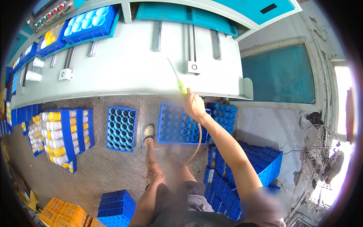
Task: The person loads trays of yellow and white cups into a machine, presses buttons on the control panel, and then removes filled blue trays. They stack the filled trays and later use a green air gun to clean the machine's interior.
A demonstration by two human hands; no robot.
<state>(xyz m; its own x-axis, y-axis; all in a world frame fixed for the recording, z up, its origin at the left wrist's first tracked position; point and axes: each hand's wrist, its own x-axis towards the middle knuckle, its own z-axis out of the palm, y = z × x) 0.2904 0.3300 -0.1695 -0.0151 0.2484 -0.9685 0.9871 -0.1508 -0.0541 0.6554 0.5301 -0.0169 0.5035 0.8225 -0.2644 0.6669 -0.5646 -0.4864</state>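
Note:
My right hand [194,106] is closed round a yellow-green air blow gun [182,88], its long thin nozzle pointing up and away over the pale machine table [124,77]. A beige hose [199,140] hangs from the gun in a curve toward the floor. Under that arm, on the floor, lies a blue crate [177,142] of light-blue cups, partly blurred. Another blue crate [108,130] of open cups lies to its left, beyond my foot. My left hand [156,176] rests on my left knee, fingers lying over it, holding nothing that shows.
Stacked blue crates [270,160] and a wire fan [321,159] stand on the right. Racks of white and yellow containers [56,136] are at left; orange crates [62,212] sit lower left. Metal rods and a small white block [194,67] project over the table.

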